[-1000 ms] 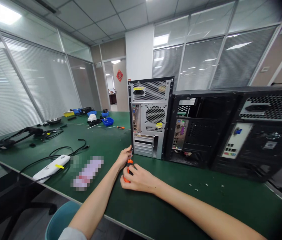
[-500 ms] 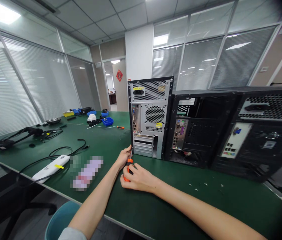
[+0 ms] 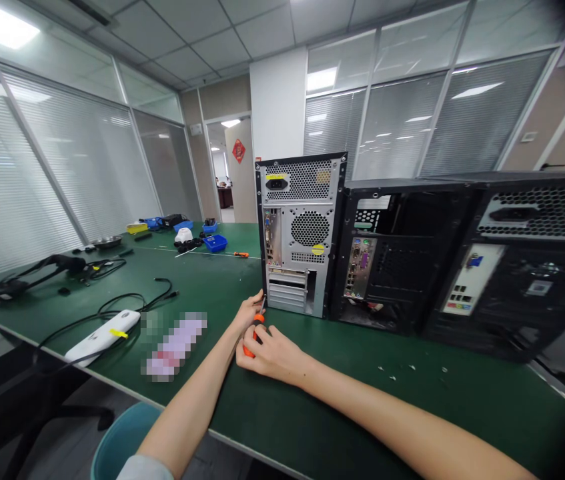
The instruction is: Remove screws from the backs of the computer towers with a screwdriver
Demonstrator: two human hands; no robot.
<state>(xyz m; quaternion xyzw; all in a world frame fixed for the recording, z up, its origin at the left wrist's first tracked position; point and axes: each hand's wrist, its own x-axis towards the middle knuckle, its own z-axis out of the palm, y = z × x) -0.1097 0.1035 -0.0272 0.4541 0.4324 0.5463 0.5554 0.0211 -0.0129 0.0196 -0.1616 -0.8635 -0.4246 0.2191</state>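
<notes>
A screwdriver (image 3: pixel 250 347) with an orange and black handle is gripped in my right hand (image 3: pixel 273 357), fingers wrapped round it. Its thin shaft points up to the lower left corner of a computer case (image 3: pixel 307 257), which stands upright with its silver back panel facing me. At that corner is my left hand (image 3: pixel 248 312), its fingers closed together beside the screwdriver's shaft and tip. What those fingers pinch, if anything, is hidden.
Two black computer cases (image 3: pixel 412 267) (image 3: pixel 527 300) stand to the right. Small screws (image 3: pixel 412 367) lie before them. On the left are a white power strip (image 3: pixel 105 337) with black cable, a blurred-out pinkish item (image 3: pixel 177 347), blue trays (image 3: pixel 215 243) and another orange screwdriver (image 3: pixel 241 255).
My right hand and the screwdriver handle have shifted slightly left and up, and the grip has turned a little. My left hand stays at the case's corner.
</notes>
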